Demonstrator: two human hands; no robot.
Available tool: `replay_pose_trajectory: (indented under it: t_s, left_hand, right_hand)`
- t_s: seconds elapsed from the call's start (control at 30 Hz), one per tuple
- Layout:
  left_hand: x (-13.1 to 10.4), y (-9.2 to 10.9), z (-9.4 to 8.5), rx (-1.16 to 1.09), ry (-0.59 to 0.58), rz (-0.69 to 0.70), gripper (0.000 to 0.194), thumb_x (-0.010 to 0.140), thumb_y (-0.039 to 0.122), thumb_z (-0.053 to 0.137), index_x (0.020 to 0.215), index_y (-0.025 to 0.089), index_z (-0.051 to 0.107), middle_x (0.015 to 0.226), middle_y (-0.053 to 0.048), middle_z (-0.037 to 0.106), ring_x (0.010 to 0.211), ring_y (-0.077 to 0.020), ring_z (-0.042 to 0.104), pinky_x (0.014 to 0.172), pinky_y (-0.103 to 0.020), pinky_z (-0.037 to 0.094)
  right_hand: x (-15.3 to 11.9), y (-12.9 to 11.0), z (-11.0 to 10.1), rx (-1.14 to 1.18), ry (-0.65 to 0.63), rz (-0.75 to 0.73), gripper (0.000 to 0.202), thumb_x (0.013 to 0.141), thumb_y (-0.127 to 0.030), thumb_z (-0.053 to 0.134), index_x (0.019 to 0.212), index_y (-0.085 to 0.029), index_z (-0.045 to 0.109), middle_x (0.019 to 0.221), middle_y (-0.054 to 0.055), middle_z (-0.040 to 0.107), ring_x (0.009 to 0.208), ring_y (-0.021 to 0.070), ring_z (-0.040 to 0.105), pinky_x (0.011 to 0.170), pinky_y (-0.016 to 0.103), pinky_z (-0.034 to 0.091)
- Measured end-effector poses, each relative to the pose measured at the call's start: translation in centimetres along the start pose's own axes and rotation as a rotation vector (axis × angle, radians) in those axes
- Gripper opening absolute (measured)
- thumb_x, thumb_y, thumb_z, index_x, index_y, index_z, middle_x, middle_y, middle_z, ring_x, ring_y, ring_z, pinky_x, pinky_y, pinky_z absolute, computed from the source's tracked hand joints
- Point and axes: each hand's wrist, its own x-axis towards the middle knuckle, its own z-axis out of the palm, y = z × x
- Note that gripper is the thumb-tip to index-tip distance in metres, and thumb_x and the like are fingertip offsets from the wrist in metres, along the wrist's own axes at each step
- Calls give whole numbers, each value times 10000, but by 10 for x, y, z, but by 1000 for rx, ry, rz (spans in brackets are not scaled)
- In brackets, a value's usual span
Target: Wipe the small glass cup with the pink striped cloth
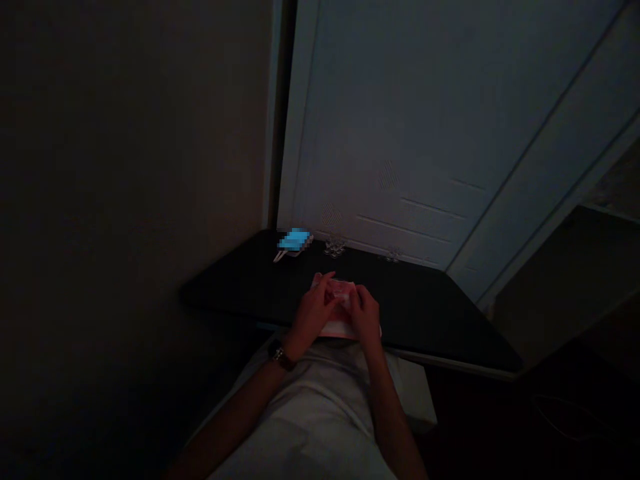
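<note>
Near the front edge of the dark tabletop (260,287) lies a flat pink thing with a white lower border (337,327), perhaps a packet or cloth; the dim light hides its kind. Over its left part is my left hand (314,310), the index finger stretched forward and the other fingers bent in against the pink surface. A dark watch (280,355) sits on that wrist. At the right edge, my right hand (366,312) has its fingers closed on the same pink thing. Both sets of fingertips are close together, and any small item between them cannot be made out.
A phone with a blurred, lit blue screen (294,240) rests at the back left. Small clear shiny pieces (335,247) lie at the back, with more clear pieces (393,255) further right. A pale panelled door (400,120) stands behind the tabletop.
</note>
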Motion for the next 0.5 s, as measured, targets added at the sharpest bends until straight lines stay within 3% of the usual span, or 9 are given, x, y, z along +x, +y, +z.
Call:
replay_pose_trajectory:
  t_s: [0.1,0.23,0.33,0.5]
  left_hand:
    - [0,-1,1,26,43,-3,403,760,208,574,1142,187,445,909,-30,595,788,-157,595,758,-302,479]
    - [0,-1,1,83,54,86,218,807,212,512,1024,192,529,966,-45,597,944,-181,563,862,-333,442]
    - [0,-2,1,115,70,138,212,831,211,476,1031,196,545,1070,-55,583,1072,-194,505,935,-355,401]
    - [1,-4,3,152,77,173,237,858,191,417,1063,181,537,1116,-66,572,1077,-190,500,953,-364,393]
  right_hand:
    - [0,0,0,-1,21,23,219,854,-307,381,837,-182,560,754,5,605,669,132,536,612,220,363]
    - [-1,-2,0,16,32,30,221,857,-332,387,838,-191,557,764,5,613,689,137,549,628,224,370]
    - [-1,-3,0,33,47,37,258,867,-368,375,810,-193,554,743,-1,606,683,133,549,627,221,371]
    - [0,1,1,28,103,47,249,857,-370,390,816,-183,549,758,11,599,691,137,536,641,231,377]
